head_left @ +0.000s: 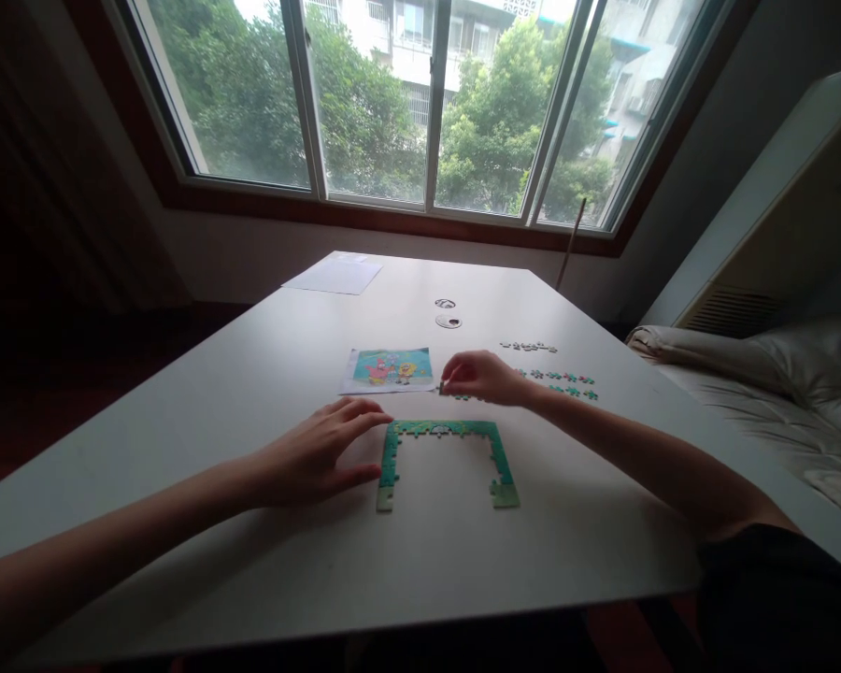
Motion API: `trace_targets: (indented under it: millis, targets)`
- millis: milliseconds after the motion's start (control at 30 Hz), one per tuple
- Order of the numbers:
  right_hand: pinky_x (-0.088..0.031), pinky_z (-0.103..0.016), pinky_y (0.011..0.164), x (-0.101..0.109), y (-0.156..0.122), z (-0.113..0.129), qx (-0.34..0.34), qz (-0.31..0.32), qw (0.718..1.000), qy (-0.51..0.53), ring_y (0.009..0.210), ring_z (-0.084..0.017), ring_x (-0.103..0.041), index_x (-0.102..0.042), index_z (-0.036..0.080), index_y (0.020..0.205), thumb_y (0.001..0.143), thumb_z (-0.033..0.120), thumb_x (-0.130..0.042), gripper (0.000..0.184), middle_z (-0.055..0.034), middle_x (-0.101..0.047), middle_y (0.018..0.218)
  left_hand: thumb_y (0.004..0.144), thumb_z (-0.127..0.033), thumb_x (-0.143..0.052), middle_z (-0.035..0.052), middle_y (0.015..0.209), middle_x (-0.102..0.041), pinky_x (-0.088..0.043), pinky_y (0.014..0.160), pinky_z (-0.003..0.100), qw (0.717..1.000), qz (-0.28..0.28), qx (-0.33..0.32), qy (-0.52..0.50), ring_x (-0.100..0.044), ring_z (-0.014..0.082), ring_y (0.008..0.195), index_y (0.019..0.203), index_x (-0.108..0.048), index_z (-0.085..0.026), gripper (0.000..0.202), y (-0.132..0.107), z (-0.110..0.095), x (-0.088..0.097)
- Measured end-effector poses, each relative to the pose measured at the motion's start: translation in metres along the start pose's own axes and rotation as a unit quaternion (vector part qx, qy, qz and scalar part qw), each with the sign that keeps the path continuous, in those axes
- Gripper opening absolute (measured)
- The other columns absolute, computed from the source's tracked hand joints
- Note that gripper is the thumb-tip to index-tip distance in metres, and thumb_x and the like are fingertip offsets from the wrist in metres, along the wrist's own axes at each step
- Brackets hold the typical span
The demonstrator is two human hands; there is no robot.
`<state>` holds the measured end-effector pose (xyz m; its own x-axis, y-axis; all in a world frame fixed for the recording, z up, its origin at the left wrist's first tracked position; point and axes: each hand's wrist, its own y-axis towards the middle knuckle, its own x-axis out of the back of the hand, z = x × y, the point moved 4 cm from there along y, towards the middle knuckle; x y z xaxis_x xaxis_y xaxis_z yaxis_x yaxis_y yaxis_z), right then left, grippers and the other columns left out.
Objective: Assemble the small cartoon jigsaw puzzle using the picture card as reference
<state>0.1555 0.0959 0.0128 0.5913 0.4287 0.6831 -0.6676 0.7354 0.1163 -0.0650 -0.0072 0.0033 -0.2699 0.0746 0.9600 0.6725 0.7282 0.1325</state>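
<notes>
Left hand (315, 458) lies spread on the table (252, 374), fingertips at the puzzle frame (441, 430); right hand (480, 377) pinches a loose piece (445, 387) just beyond it. Thin, light, likely bendy: best gripped by its edges.

Head view, down over table (252, 374)

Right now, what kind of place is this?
Probably a room in someone's home, maybe a bedroom. There is a big window with trees and flats outside, soft bedding on the right, and a white table with a half-made jigsaw on it.
</notes>
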Motion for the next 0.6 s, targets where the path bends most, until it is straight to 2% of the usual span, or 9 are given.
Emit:
trace_targets:
  millis: [67, 167, 333, 467, 533, 600]
  targets:
    - [-0.050, -0.023, 0.060, -0.023, -0.027, 0.024, 0.031, 0.051, 0.996, 0.060, 0.068, -0.012, -0.065, -0.062, 0.014, 0.087, 0.074, 0.033, -0.066, 0.023, -0.0038, -0.069, 0.077, 0.085, -0.050, -0.050, 0.0100, 0.132, -0.043, -0.036, 0.100, 0.043, 1.000, 0.013, 0.001, 0.000, -0.037, 0.0279, 0.123, 0.131, -0.039, -0.023, 0.055, -0.003, -0.003, -0.003]
    - [-0.047, -0.020, 0.059, -0.043, -0.056, 0.047, 0.061, 0.070, 0.995, 0.032, 0.065, -0.011, -0.063, -0.064, 0.016, 0.084, 0.074, 0.031, -0.066, 0.018, -0.0017, -0.068, 0.073, 0.083, -0.053, -0.051, 0.0104, 0.135, -0.039, -0.034, 0.101, 0.043, 1.000, 0.018, 0.002, -0.005, -0.033, 0.0292, 0.124, 0.133, -0.036, -0.023, 0.060, -0.004, -0.007, -0.008]
    - [-0.046, -0.022, 0.063, -0.052, -0.068, 0.050, 0.075, 0.047, 0.992, -0.084, 0.064, -0.011, -0.059, -0.067, 0.020, 0.079, 0.072, 0.028, -0.068, 0.011, 0.0008, -0.067, 0.070, 0.081, -0.057, -0.051, 0.0111, 0.135, -0.039, -0.032, 0.102, 0.044, 1.000, 0.016, 0.002, -0.004, -0.034, 0.0303, 0.124, 0.132, -0.037, -0.022, 0.063, -0.003, -0.010, -0.013]
    - [-0.046, -0.023, 0.068, -0.046, -0.066, 0.049, 0.130, 0.015, 0.984, -0.123, 0.069, -0.012, -0.059, -0.067, 0.018, 0.079, 0.074, 0.030, -0.067, 0.013, -0.0019, -0.067, 0.076, 0.082, -0.057, -0.050, 0.0113, 0.135, -0.040, -0.032, 0.101, 0.043, 1.000, 0.023, -0.004, 0.000, -0.035, 0.0303, 0.123, 0.133, -0.036, -0.022, 0.063, -0.003, -0.011, -0.014]
    - [-0.045, -0.022, 0.066, -0.031, -0.057, 0.043, 0.145, -0.003, 0.978, -0.150, 0.066, -0.011, -0.058, -0.067, 0.017, 0.080, 0.078, 0.029, -0.063, 0.012, -0.0020, -0.067, 0.074, 0.082, -0.056, -0.049, 0.0113, 0.135, -0.040, -0.031, 0.101, 0.043, 1.000, 0.022, -0.005, 0.002, -0.034, 0.0302, 0.123, 0.133, -0.036, -0.022, 0.063, -0.003, -0.012, -0.014]
    - [-0.045, -0.022, 0.064, -0.005, -0.042, 0.025, 0.123, -0.031, 0.971, -0.200, 0.063, -0.010, -0.058, -0.068, 0.017, 0.082, 0.081, 0.025, -0.059, 0.012, -0.0023, -0.067, 0.074, 0.082, -0.056, -0.049, 0.0112, 0.135, -0.040, -0.031, 0.102, 0.043, 1.000, 0.021, -0.007, 0.003, -0.035, 0.0303, 0.123, 0.132, -0.037, -0.022, 0.062, -0.003, -0.013, -0.013]
